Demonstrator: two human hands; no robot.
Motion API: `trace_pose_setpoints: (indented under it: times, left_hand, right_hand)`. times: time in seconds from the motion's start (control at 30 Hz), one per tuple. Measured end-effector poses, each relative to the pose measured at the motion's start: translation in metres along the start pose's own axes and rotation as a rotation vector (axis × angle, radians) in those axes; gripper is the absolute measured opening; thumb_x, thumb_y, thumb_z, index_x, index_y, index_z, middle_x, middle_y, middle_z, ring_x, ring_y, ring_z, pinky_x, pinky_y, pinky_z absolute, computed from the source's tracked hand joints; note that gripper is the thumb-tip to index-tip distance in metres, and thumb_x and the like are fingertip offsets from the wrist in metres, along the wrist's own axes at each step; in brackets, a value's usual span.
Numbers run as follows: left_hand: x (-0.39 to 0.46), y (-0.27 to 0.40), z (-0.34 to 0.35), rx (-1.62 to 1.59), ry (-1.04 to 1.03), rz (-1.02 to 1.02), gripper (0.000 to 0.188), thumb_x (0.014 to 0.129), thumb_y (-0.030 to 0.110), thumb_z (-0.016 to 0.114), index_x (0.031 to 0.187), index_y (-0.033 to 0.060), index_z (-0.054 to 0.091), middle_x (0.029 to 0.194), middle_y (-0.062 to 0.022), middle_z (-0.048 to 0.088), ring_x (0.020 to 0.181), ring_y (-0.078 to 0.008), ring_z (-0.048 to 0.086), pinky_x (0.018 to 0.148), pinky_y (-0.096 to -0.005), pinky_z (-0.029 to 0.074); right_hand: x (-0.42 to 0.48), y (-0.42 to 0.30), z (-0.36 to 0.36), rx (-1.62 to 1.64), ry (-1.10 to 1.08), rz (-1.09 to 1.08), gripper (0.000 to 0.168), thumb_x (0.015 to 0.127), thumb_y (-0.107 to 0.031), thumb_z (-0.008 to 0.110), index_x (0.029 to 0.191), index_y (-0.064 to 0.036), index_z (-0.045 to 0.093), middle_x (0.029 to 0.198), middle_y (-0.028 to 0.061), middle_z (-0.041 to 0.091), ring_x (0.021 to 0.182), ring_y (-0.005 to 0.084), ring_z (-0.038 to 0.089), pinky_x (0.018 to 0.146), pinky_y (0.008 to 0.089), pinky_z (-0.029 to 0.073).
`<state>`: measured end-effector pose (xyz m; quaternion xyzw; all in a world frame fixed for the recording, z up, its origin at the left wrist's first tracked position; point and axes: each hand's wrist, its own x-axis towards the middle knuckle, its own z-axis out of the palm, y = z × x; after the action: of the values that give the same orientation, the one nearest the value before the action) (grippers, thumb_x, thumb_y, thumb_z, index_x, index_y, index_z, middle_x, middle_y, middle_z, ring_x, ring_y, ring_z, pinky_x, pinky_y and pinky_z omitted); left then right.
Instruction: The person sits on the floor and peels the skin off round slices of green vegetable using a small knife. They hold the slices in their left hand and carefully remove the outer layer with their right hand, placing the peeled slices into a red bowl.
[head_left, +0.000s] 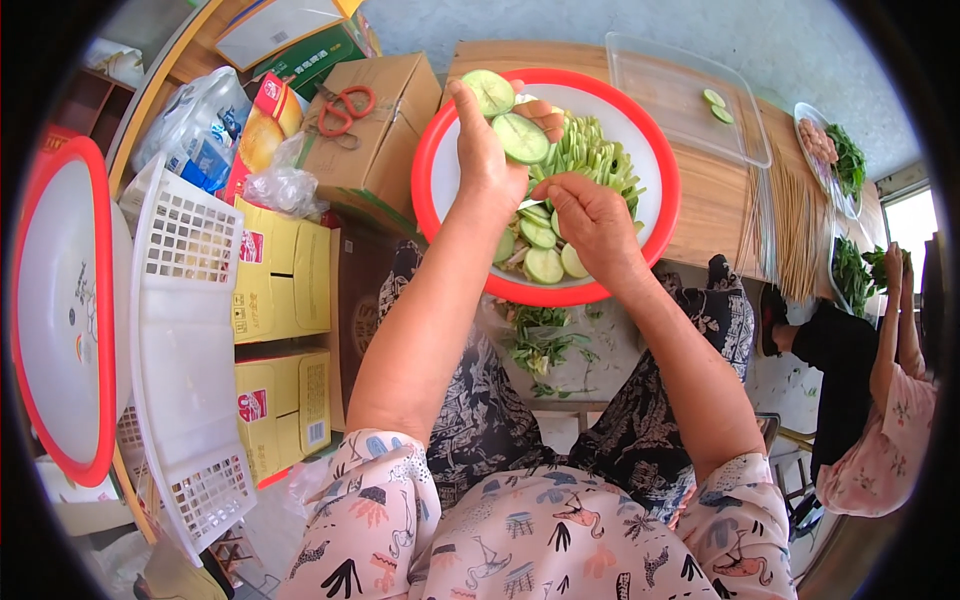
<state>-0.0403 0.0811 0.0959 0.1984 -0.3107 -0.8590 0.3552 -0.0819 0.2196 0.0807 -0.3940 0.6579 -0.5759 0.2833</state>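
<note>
My left hand (487, 161) is turned palm up above a white basin with a red rim (670, 196). It holds two round slices of a pale green vegetable, an upper slice (488, 91) between thumb and fingers and a lower slice (520, 138). My right hand (596, 214) is closed just to the right, with a small whitish tip (529, 203) poking out toward my left wrist; most of that thin object is hidden in the fist. In the basin, cut green stalks (592, 154) are heaped at the back, and more round slices (543, 265) lie nearer me.
A clear plastic tray (667, 120) with two slices (718, 106) and thin wooden skewers (799, 225) are on the wooden table (705, 214). Scissors (346, 112) rest on a cardboard box (375, 154) at left. Another person (885, 420) handles leafy greens (876, 270) at right.
</note>
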Motion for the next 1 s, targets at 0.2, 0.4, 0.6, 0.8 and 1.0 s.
trace_pose_setpoints:
  times: [0.2, 0.4, 0.6, 0.8, 1.0]
  left_hand:
    - [-0.001, -0.010, -0.002, -0.012, -0.016, 0.066, 0.067, 0.092, 0.062, 0.026, 0.107, 0.0015, 0.051, 0.070, -0.0098, 0.055, 0.068, -0.0261, 0.055, 0.065, -0.0404, 0.047]
    - [0.000, -0.018, -0.003, -0.117, -0.012, -0.005, 0.056, 0.094, 0.054, 0.035, 0.107, 0.0024, 0.050, 0.072, -0.0073, 0.053, 0.070, -0.0243, 0.053, 0.065, -0.0394, 0.047]
    - [0.001, -0.023, -0.007, -0.116, -0.051, -0.044, 0.046, 0.096, 0.047, 0.038, 0.109, 0.0045, 0.050, 0.074, -0.0067, 0.053, 0.071, -0.0233, 0.054, 0.067, -0.0390, 0.047]
    - [0.001, -0.023, -0.005, -0.134, -0.056, -0.071, 0.037, 0.097, 0.039, 0.040, 0.109, 0.0052, 0.047, 0.070, -0.0065, 0.055, 0.065, -0.0221, 0.057, 0.059, -0.0406, 0.050]
    - [-0.002, -0.023, -0.006, -0.112, -0.091, -0.096, 0.040, 0.096, 0.039, 0.043, 0.115, 0.0043, 0.050, 0.075, -0.0062, 0.054, 0.072, -0.0221, 0.055, 0.067, -0.0376, 0.048]
  right_hand:
    - [0.000, 0.001, 0.000, 0.013, -0.023, 0.024, 0.016, 0.092, -0.011, 0.051, 0.090, -0.002, 0.064, 0.058, 0.0002, 0.043, 0.052, 0.0066, 0.037, 0.047, 0.0257, 0.034]
    - [-0.002, 0.003, -0.005, 0.075, -0.081, 0.060, 0.020, 0.094, -0.014, 0.048, 0.093, -0.001, 0.063, 0.059, -0.0077, 0.036, 0.053, 0.0033, 0.033, 0.047, 0.0207, 0.028]
    - [-0.005, 0.001, -0.004, 0.085, -0.039, 0.087, 0.018, 0.092, -0.011, 0.049, 0.088, 0.000, 0.063, 0.057, -0.0049, 0.039, 0.052, 0.0048, 0.035, 0.045, 0.0235, 0.029]
    - [-0.006, -0.005, -0.008, 0.286, -0.098, 0.208, 0.020, 0.093, -0.013, 0.048, 0.086, -0.001, 0.063, 0.056, -0.0059, 0.038, 0.051, 0.0028, 0.033, 0.045, 0.0215, 0.026]
    - [-0.006, 0.003, -0.005, 0.253, -0.068, 0.148, 0.020, 0.093, -0.013, 0.048, 0.085, -0.001, 0.063, 0.056, -0.0046, 0.038, 0.051, 0.0034, 0.033, 0.046, 0.0216, 0.027]
